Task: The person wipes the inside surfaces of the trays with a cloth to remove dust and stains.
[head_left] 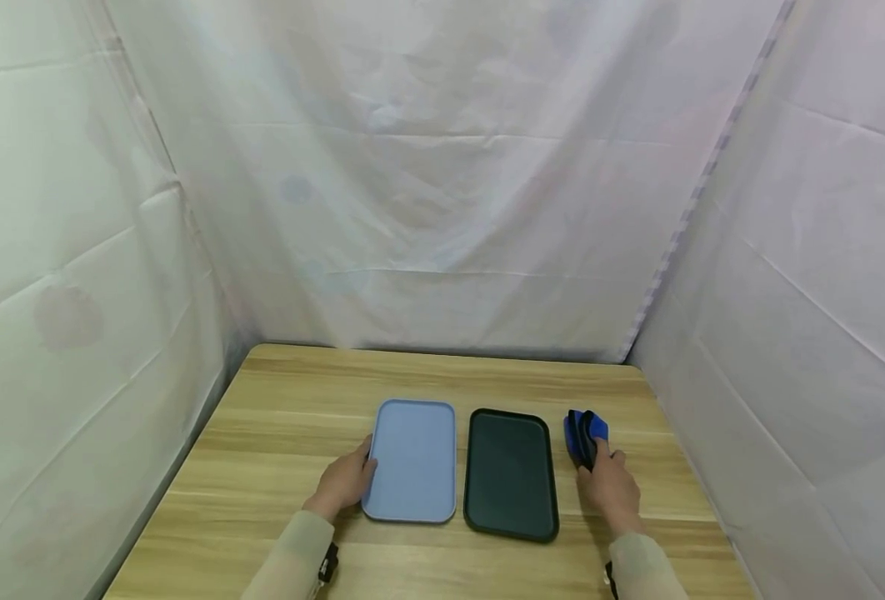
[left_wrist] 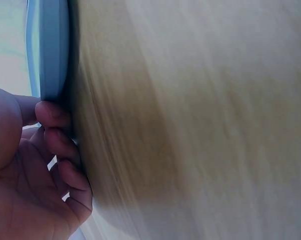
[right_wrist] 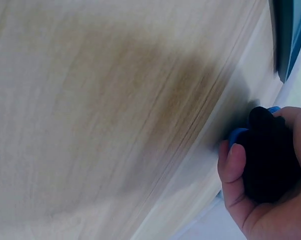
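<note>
A light blue rectangular tray [head_left: 414, 463] lies on the wooden table. My left hand [head_left: 346, 477] grips its left edge, thumb at the rim. In the left wrist view, the curled fingers [left_wrist: 63, 145] of that hand are low by the tabletop, close under the tray's side [left_wrist: 54, 50]. At the right, my right hand [head_left: 611, 490] holds a blue-and-black bundle [head_left: 582, 435], its exact kind unclear. Seen from the right wrist, the bundle's black part [right_wrist: 268, 160] fills the palm, with fingers curled round it and a little blue showing at the far end.
A dark green tray [head_left: 511, 475] lies between the blue tray and my right hand. Wood-grain tabletop [head_left: 277, 442] surrounds the trays. White sheets hang behind the table [head_left: 442, 208] and along its left and right sides.
</note>
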Available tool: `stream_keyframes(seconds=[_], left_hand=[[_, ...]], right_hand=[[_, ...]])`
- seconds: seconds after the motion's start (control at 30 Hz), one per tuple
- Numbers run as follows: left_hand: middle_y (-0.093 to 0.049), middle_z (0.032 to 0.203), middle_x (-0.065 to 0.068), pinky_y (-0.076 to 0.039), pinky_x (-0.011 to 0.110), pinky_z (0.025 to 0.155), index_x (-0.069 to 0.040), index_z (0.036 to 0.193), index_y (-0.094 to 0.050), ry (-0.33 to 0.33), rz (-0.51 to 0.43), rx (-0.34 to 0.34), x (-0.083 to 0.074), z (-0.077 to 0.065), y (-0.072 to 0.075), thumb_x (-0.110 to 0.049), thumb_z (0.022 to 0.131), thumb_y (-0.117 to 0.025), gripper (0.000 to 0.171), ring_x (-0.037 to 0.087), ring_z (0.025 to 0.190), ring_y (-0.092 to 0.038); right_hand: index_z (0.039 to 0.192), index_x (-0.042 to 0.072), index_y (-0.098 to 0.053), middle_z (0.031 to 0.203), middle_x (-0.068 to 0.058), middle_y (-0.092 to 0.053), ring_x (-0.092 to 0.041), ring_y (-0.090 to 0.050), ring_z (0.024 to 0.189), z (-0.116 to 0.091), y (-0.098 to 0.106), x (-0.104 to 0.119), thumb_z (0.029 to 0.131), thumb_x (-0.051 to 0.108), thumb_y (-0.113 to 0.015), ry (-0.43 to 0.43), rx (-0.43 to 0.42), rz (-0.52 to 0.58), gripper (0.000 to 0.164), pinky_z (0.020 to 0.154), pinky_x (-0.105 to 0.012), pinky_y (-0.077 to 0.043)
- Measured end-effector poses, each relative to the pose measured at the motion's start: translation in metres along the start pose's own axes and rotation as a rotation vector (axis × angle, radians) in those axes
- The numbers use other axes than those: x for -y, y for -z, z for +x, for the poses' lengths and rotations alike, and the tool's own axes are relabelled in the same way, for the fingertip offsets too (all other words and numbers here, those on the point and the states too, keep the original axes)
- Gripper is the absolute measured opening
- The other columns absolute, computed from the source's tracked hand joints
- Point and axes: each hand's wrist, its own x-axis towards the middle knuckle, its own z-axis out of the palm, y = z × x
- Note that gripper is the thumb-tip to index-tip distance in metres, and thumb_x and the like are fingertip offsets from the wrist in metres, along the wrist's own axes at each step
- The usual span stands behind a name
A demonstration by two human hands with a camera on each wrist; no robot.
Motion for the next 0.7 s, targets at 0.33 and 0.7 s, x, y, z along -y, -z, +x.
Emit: stream_keyframes(seconds=[0.33,0.7], left_hand=[[-0.058,0.134,0.020,-0.047,0.056,0.089,-0.011,0.149,-0.038,0.000,0.002,-0.007,-0.003,0.000,0.004,-0.030,0.100,-0.049,0.054,0.042,0.116,-0.059],[-0.058,0.135,0.019,-0.045,0.058,0.092,-0.012,0.150,-0.036,0.006,-0.008,0.022,-0.003,-0.001,0.006,-0.031,0.101,-0.048,0.054,0.044,0.119,-0.057]], right_hand=[[0.152,0.011,-0.023,0.135,-0.036,-0.037,-0.055,-0.059,0.095,-0.009,0.004,0.011,0.094,0.031,-0.057,0.057,-0.048,0.052,0.070,0.071,-0.061,-0.048],[0.152,0.016,-0.027,0.128,-0.027,-0.047,-0.045,-0.061,0.098,-0.023,0.015,0.041,0.093,0.031,-0.060,0.126,-0.122,0.103,0.069,0.073,-0.058,-0.049]])
